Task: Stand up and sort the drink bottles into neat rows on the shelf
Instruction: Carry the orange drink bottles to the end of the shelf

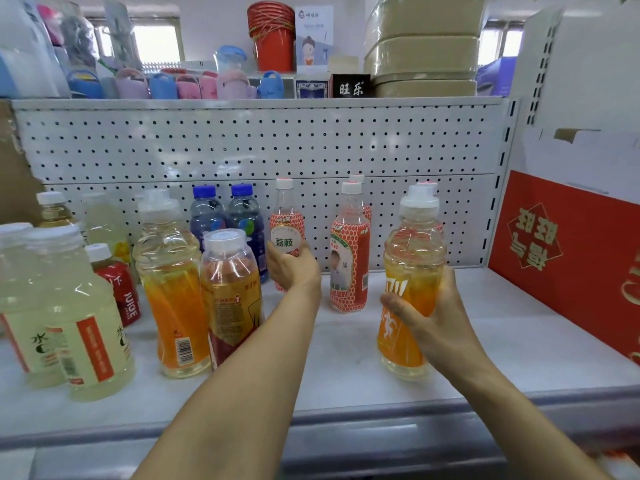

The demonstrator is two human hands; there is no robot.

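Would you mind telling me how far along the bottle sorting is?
Partly done. Every bottle in view stands upright, and the two blue-capped bottles sit paired at the back. In hand: the left hand grips a lychee bottle, the right hand an orange drink bottle. Left: the orange and pale bottles at left remain loosely grouped.

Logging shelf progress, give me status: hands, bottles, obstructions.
Left hand grips slim lychee-label clear bottle, upright at back. Right hand grips orange-label sports bottle, upright at front. Nothing blocking either.

A white pegboard back panel [263,143] rises behind the shelving. Bright windows [156,43] glow beyond, in a pale wall.
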